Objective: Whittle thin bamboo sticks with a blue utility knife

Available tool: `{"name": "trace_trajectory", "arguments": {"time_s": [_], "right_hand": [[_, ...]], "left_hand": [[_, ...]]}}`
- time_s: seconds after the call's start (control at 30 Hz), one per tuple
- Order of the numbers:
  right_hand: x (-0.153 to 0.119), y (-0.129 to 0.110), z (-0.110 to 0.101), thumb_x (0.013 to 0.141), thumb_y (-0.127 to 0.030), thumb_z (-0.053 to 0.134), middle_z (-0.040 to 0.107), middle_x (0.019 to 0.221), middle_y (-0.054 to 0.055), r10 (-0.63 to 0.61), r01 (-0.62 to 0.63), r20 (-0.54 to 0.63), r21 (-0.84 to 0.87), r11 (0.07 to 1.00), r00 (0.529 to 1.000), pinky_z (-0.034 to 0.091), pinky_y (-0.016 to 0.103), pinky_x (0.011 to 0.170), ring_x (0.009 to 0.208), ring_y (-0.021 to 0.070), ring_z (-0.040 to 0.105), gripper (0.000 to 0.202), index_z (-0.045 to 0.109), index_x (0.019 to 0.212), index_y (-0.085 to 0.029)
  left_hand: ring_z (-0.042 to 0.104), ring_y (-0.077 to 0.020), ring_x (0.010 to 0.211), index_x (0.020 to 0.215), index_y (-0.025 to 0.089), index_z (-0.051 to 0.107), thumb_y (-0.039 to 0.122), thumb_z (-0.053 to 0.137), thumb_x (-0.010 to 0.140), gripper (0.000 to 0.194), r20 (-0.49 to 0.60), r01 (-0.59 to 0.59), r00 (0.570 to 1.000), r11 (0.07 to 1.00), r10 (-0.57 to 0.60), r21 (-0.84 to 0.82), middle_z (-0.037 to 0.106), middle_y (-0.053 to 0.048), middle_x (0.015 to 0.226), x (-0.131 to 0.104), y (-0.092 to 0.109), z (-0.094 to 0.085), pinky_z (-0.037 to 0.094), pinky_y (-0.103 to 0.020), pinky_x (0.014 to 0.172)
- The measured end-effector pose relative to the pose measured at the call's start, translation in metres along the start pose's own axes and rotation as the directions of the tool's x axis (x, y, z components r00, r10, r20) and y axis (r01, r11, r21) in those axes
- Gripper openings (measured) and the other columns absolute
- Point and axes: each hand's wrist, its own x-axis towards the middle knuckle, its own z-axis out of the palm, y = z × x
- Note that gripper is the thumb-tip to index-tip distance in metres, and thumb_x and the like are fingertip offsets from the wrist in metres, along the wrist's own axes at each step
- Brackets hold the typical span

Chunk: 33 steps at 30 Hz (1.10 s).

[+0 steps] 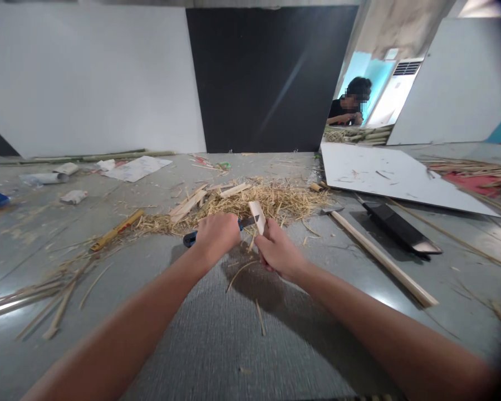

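We see the left hand [218, 236] wrapped around the handle of a knife [249, 221], fingers closed, with the blue and dark butt showing past the far side of the fist; the blade points toward the right hand [279, 249] and meets a pale wood strip [257, 213] — whether it cuts into the surface, we cannot tell. The right hand clamps the lower end of that strip, the thumb pressed along it; its upper end stands free, tilted, above the floor [200, 334] and between us and a heap of shavings [288, 201].

At the left of the heap we find flat wood pieces [190, 205]; farther left lies a yellow stick [117, 229], with loose strips [29, 292] nearer us; on the right a wooden-handled tool [379, 256] lies aslant, just beside a black case [394, 225]. Behind these a white board [401, 172] lies flat, scraps on it; a black panel [271, 78] stands upright beyond the heap — and past its right edge we see another person [344, 108], hands held close together.
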Motion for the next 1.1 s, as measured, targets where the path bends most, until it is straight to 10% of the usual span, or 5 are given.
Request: {"name": "trace_trajectory", "arguments": {"time_s": [0.23,0.37,0.7,1.1], "right_hand": [[0.002,0.008,-0.013,0.080,-0.018,0.045,0.037,0.046,-0.014,-0.026,0.027,-0.007,0.075,0.997,1.000,0.025,0.017,0.025,0.028,0.0087,0.039,0.017,0.032,0.088,-0.025],[0.016,0.015,-0.023,0.078,-0.019,0.048,0.035,0.049,-0.015,-0.132,0.138,-0.073,0.091,0.986,0.989,0.025,0.017,0.023,0.027,0.0078,0.039,0.023,0.028,0.086,-0.026],[0.018,0.028,-0.021,0.079,-0.019,0.047,0.045,0.049,-0.011,-0.175,0.169,-0.052,-0.107,0.980,0.983,0.031,0.020,0.027,0.030,0.0127,0.047,0.025,0.036,0.101,-0.023],[0.019,0.021,-0.023,0.079,-0.022,0.049,0.047,0.056,-0.008,-0.110,0.102,-0.132,-0.069,0.992,0.985,0.031,0.020,0.032,0.035,0.0092,0.046,0.018,0.043,0.096,-0.021]], "left_hand": [[0.057,-0.0351,0.106,0.116,-0.003,0.055,0.030,0.027,0.095,0.048,-0.188,0.206,0.963,0.977,-0.192,0.055,0.061,-0.025,0.114,0.033,-0.064,-0.069,0.045,-0.043,0.080],[0.062,-0.0343,0.097,0.105,0.002,0.063,0.038,0.044,0.089,0.043,-0.185,0.246,0.956,0.966,-0.229,0.075,0.066,-0.023,0.105,0.054,-0.079,-0.071,0.046,-0.040,0.077],[0.066,-0.0250,0.090,0.098,0.021,0.067,0.026,0.047,0.082,0.026,-0.067,-0.010,0.998,1.000,0.012,0.021,0.071,-0.011,0.093,0.017,-0.021,-0.001,0.046,-0.031,0.075],[0.067,-0.0261,0.088,0.090,0.021,0.071,0.024,0.051,0.078,0.023,-0.048,-0.054,0.997,0.998,0.055,0.012,0.071,-0.012,0.089,0.012,0.032,0.009,0.048,-0.033,0.075]]}}
